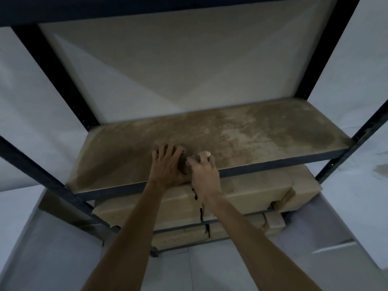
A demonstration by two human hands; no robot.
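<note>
Small white piece (206,153), barely showing past the fingertips of the right hand (204,171); too small and blurred to tell what sort of thing. Gripped in curled fingers, knuckles up, down against the dusty shelf board (262,133), close to the front edge and a little left of the middle. Just beside it, touching or nearly touching at the thumb side, the left hand (167,164): holding nothing, fingers spread wide and bent at the tips, pressing on the same board. Between the two hands a dark patch, shadow or object, impossible to say which. Across the board, pale streaks and smears in the brown dust, lighter toward the middle and right. Under the wrists, the dark front rail (273,164) of a black metal rack, with slanting uprights (54,74) at both sides and another dark shelf (147,7) overhead. Behind the rack, a plain light wall (168,70). One level down, flattened cardboard boxes (252,187), torn at the right end and jutting out past the rail; lower again, more cardboard (182,236) on a further tier. Around the foot of the rack, pale floor (52,248). Both forearms bare, reaching up from the bottom edge of the view.
</note>
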